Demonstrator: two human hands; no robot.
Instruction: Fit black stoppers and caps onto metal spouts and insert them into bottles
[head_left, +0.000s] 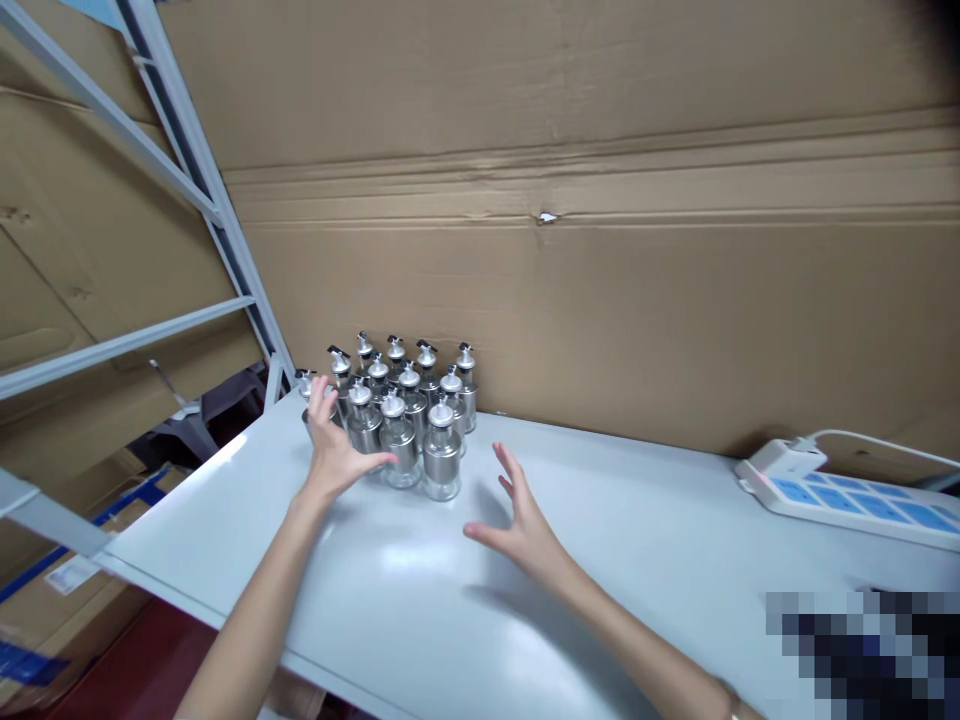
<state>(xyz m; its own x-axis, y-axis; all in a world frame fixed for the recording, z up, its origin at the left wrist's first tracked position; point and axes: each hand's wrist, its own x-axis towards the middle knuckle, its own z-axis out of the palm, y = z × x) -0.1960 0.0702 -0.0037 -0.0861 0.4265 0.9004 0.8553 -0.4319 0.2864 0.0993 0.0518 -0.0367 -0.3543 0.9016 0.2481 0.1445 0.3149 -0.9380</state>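
Note:
Several glass dispenser bottles (442,455) with silver metal bands and silver-and-black pour tops stand upright, grouped closely at the back left of the white table. My left hand (335,450) is open at the group's front left, thumb and fingers spread, partly hiding the leftmost bottle (307,380). Whether it touches any glass I cannot tell. To the right of the bottles, my right hand (517,515) hovers over the table, open, with its thumb apart from the fingers and nothing in it.
Brown cardboard (600,320) walls the table's (637,510) back edge. A grey metal frame (217,215) rises at the left. On the right lies a white power strip (855,505) with a plugged-in adapter and cable. Below left sits a cardboard box (82,610). A blurred-out patch covers the lower right corner.

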